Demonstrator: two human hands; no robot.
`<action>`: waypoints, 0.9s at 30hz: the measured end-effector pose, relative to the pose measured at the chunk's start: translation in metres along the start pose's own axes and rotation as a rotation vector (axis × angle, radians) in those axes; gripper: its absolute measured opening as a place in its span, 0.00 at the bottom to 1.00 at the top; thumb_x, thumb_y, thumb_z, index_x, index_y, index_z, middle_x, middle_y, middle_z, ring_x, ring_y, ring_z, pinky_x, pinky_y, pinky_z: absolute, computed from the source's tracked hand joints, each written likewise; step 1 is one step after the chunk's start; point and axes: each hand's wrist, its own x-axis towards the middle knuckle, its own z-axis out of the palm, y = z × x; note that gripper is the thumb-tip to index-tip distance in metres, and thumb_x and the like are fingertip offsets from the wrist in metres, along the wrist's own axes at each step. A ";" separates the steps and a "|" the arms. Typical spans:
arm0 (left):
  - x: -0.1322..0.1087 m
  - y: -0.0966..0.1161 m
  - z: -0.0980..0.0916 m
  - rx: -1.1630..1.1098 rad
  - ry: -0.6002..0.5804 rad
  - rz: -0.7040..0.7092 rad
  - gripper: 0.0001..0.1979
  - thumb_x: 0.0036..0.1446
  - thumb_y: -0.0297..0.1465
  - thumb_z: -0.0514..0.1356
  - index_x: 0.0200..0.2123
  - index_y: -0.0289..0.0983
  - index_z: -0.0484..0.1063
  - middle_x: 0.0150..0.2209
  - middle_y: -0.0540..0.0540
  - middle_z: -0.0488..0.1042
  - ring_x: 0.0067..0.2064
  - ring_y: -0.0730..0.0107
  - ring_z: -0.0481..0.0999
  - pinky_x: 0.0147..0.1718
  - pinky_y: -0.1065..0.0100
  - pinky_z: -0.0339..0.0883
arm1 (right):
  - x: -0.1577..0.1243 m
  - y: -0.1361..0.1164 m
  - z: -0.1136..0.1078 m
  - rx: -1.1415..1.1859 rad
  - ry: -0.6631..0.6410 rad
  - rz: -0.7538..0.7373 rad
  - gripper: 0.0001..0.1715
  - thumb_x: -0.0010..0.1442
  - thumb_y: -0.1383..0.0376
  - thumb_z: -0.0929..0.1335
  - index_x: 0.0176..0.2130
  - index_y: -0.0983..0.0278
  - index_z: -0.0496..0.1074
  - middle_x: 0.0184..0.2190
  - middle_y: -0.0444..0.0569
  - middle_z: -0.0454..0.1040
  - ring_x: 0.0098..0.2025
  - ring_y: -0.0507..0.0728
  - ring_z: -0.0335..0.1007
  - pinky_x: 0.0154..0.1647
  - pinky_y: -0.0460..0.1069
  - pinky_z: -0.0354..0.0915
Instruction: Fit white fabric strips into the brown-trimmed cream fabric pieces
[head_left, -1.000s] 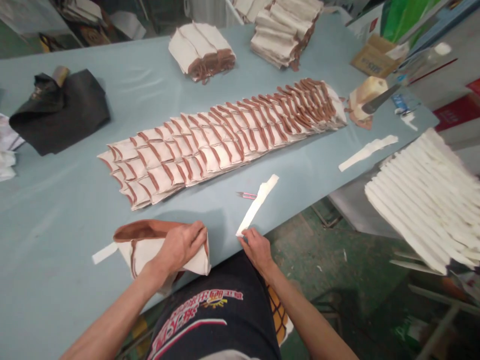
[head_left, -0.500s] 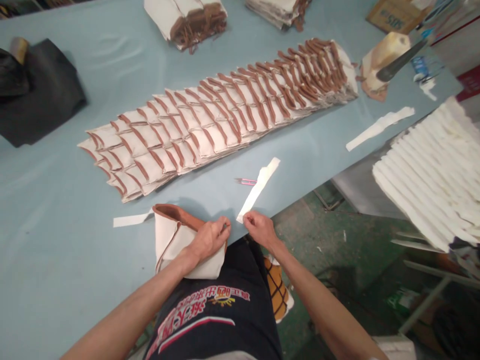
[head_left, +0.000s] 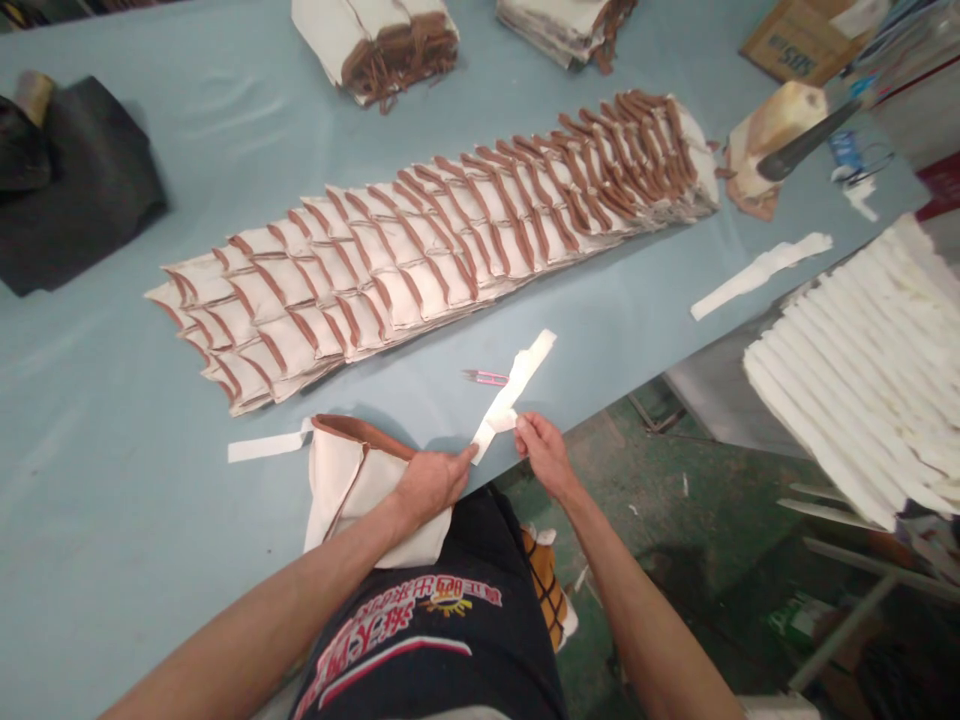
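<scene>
On the table edge lies a white paper-like strip (head_left: 531, 362). My right hand (head_left: 543, 450) pinches a short white piece that lifts sideways off the strip's near part. The index finger of my left hand (head_left: 435, 482) is stretched out and touches the strip's near end; its other fingers are partly hidden. Under my left hand and wrist rests a cream fabric piece with brown lining (head_left: 337, 470), its opening facing away from me. Another white strip (head_left: 266, 447) sticks out from its left side. Pink-handled thread snips (head_left: 487, 378) lie beside the first strip.
A long row of overlapping cream-and-brown pieces (head_left: 420, 250) crosses the blue table (head_left: 150, 560). Stacked pieces (head_left: 375, 45) lie behind it. To the right are a third white strip (head_left: 761, 275), a thread cone (head_left: 776, 130) and stacked white padding (head_left: 862, 370). Black fabric (head_left: 90, 190) lies left.
My left hand has moved right and put its index finger on the strip's near end. My right hand has moved slightly up and right, pulling a short white piece away from the strip.
</scene>
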 end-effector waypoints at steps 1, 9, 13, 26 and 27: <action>0.002 0.000 -0.001 0.007 0.000 0.000 0.19 0.71 0.38 0.60 0.61 0.36 0.70 0.47 0.43 0.79 0.41 0.63 0.82 0.42 0.56 0.80 | 0.002 -0.004 -0.007 0.035 0.020 0.000 0.20 0.71 0.57 0.70 0.57 0.65 0.72 0.54 0.53 0.76 0.49 0.60 0.77 0.49 0.59 0.76; 0.009 -0.004 -0.002 0.041 -0.007 0.058 0.17 0.71 0.37 0.61 0.57 0.35 0.72 0.48 0.42 0.78 0.43 0.63 0.81 0.43 0.57 0.80 | 0.045 -0.053 -0.058 0.327 0.206 -0.040 0.19 0.71 0.57 0.70 0.56 0.65 0.72 0.53 0.53 0.76 0.48 0.59 0.77 0.48 0.58 0.76; 0.007 -0.005 0.002 0.062 0.014 0.080 0.18 0.71 0.37 0.60 0.59 0.36 0.71 0.46 0.43 0.79 0.41 0.64 0.81 0.42 0.57 0.79 | 0.084 -0.101 -0.091 0.491 0.274 -0.078 0.20 0.71 0.57 0.70 0.57 0.65 0.72 0.55 0.54 0.75 0.50 0.60 0.77 0.49 0.59 0.76; 0.010 -0.009 0.016 0.014 0.073 0.077 0.17 0.73 0.32 0.53 0.61 0.36 0.69 0.41 0.41 0.81 0.38 0.61 0.81 0.39 0.58 0.77 | 0.158 -0.201 -0.139 0.695 0.491 -0.113 0.21 0.70 0.58 0.71 0.59 0.64 0.71 0.57 0.54 0.74 0.53 0.62 0.76 0.52 0.61 0.75; 0.010 -0.009 0.017 -0.002 0.076 0.072 0.17 0.73 0.33 0.54 0.61 0.35 0.70 0.42 0.42 0.80 0.39 0.61 0.81 0.40 0.58 0.78 | 0.159 -0.209 -0.141 0.695 0.502 -0.121 0.22 0.70 0.58 0.71 0.59 0.64 0.71 0.57 0.54 0.74 0.53 0.62 0.76 0.52 0.61 0.75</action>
